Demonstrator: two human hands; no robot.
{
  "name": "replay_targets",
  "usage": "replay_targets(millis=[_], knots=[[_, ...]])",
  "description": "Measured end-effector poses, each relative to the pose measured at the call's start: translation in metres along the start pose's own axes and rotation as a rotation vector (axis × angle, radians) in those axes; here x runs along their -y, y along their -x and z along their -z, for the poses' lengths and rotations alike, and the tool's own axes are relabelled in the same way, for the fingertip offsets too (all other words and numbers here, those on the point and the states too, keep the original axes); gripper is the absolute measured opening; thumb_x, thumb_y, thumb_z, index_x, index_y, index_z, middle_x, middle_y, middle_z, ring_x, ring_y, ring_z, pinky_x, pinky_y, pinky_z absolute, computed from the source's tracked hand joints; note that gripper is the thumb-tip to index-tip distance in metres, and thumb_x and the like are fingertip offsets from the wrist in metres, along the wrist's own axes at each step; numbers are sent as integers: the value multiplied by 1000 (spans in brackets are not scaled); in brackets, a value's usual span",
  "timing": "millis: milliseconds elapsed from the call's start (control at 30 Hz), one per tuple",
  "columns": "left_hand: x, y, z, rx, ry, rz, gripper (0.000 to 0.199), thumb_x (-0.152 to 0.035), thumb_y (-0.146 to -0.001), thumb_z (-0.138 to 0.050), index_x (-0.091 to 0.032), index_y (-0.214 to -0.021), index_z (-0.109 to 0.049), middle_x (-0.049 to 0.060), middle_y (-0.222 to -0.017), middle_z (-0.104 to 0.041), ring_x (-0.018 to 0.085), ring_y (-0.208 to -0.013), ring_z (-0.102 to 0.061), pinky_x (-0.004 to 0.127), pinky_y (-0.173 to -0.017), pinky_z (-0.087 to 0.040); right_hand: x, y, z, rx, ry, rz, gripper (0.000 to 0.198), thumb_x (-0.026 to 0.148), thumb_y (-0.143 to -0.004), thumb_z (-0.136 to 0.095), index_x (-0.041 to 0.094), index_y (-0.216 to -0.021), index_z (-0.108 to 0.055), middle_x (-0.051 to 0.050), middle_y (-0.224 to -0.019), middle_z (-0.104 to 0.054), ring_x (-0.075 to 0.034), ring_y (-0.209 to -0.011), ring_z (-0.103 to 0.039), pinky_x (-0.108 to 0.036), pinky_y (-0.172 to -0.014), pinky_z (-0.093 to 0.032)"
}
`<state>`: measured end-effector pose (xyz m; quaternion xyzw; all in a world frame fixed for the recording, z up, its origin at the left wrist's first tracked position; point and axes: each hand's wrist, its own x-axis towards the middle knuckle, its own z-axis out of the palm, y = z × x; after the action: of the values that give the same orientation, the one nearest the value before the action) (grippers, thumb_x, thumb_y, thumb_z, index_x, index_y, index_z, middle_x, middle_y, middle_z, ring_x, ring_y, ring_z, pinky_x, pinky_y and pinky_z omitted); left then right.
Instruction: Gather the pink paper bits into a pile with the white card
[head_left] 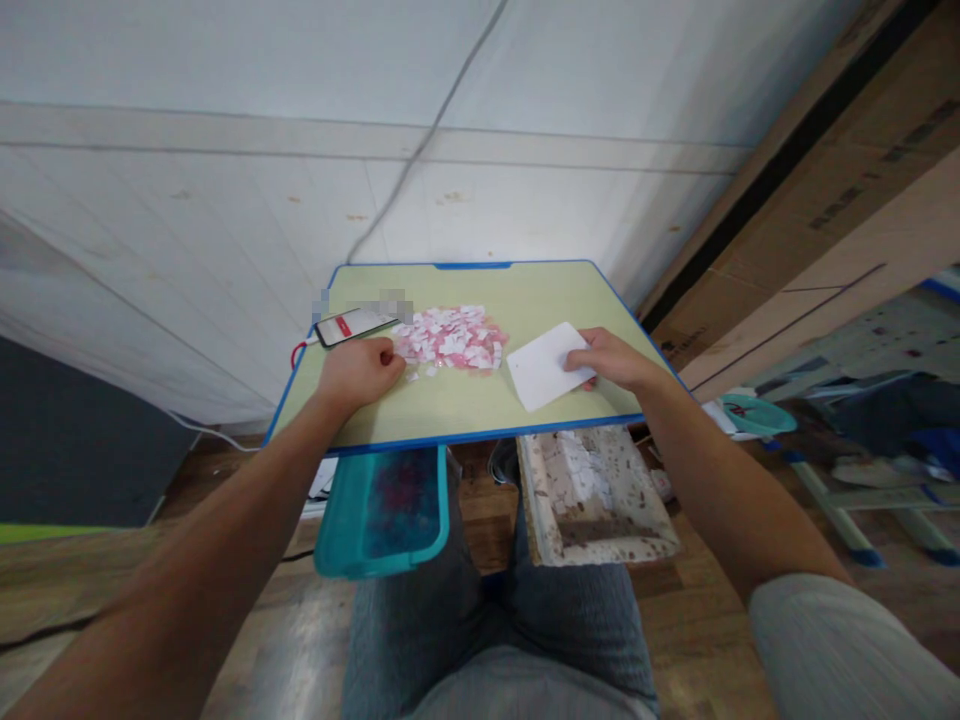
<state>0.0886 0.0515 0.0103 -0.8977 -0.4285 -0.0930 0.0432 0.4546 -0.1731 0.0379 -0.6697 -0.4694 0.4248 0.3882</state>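
Note:
My right hand (611, 358) grips a white card (547, 365) by its right edge, thumb on top, above the right part of the small table (555, 290). Curled into a loose fist, my left hand (361, 370) rests near the table's left side; whether something is inside it cannot be seen. Just right of that hand lies a pile of small white and pink pieces (454, 338), with a few loose bits at its near edge. A phone (356, 323) with a lit screen lies behind my left hand, partly blurred over.
Below the table's front edge are a teal plastic bin (444, 520) at left and a speckled box (547, 530) with white pieces inside at right. A white wall (285, 200) stands behind. Large cardboard (750, 240) leans at right. A cable (442, 110) hangs down the wall.

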Motion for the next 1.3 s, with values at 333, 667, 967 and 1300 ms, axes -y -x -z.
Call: replay_targets(millis=[333, 667, 967, 1300], knots=[[-2, 0, 3, 25, -11, 22, 42, -54, -90, -43, -23, -85, -72, 11, -88, -76, 29, -81, -67, 34, -61, -34, -10, 12, 12, 12, -55, -17, 28, 27, -64, -77, 16, -89, -72, -1, -71, -72, -14, -52, -60, -23, -43, -48], [-8, 2, 10, 40, -9, 44, 40, -53, -89, -45, -23, -86, -71, 12, -92, -77, 30, -85, -69, 33, -62, -37, -5, 24, 12, 16, -48, -71, 23, 27, -61, -75, 17, -81, -73, 0, -65, -70, -15, -50, -58, -25, -41, -45], [-5, 5, 9, -14, 89, 46, 37, -47, -87, -47, -22, -86, -74, 13, -91, -77, 30, -88, -70, 36, -65, -40, 9, 24, -28, -176, -83, 88, 42, 41, -74, -85, 14, -104, -75, -7, -86, -79, -19, -61, -68, -32, -57, -57], [5, 6, 6, -108, 250, 166, 39, -48, -88, -50, -20, -84, -77, 14, -87, -76, 30, -87, -70, 37, -68, -44, 60, -28, -143, -147, 82, 259, 43, 49, -83, -78, 14, -106, -72, -9, -85, -78, -21, -65, -75, -29, -55, -57]])
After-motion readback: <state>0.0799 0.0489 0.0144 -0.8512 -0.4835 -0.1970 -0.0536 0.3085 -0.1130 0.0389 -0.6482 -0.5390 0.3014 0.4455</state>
